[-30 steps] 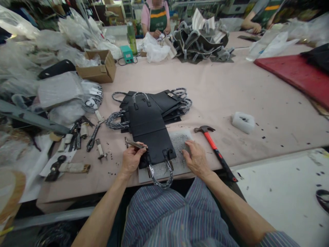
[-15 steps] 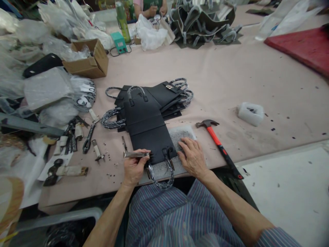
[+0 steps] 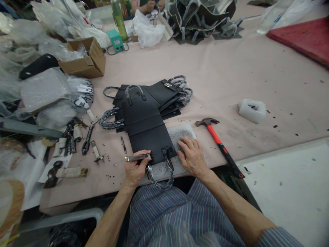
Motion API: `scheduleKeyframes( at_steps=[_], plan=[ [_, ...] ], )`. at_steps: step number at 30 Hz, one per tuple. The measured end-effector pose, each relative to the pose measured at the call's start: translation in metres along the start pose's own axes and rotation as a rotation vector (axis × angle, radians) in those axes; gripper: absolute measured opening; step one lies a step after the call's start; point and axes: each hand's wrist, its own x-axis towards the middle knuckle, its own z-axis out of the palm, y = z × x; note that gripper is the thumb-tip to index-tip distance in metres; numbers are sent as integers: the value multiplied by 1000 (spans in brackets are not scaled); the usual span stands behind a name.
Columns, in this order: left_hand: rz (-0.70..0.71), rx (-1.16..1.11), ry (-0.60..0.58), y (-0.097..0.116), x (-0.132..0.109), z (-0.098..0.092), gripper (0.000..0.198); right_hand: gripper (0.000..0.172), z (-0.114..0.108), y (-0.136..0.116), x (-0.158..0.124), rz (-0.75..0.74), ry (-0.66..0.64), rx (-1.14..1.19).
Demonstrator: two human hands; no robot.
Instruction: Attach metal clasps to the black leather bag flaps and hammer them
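A black bag panel with a wrapped handle lies on a grey pad at the table's near edge. My left hand is closed around a small metal punch tool, its pronged end resting at the panel's lower left corner. My right hand lies flat with fingers spread, pressing on the pad and the panel's right edge. Behind it sits a stack of more black panels with wrapped handles.
A red-handled hammer lies right of my right hand. Pliers and small tools are scattered at left, beside a cardboard box and plastic bags. A white block sits at right. Another person's hands work across the table.
My left hand has brought the metal tool down and level against the panel's lower left corner. The camera has tilted downward. My right hand has barely shifted.
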Motion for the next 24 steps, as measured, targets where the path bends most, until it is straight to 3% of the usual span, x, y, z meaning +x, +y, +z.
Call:
scheduleKeyframes(
  at_steps=[18, 24],
  plan=[
    [194, 186, -43, 6, 3, 4, 11, 33, -2, -1, 0, 21, 8, 31],
    [181, 232, -94, 10, 9, 8, 11, 31, -7, 4, 0, 2, 57, 149]
  ],
)
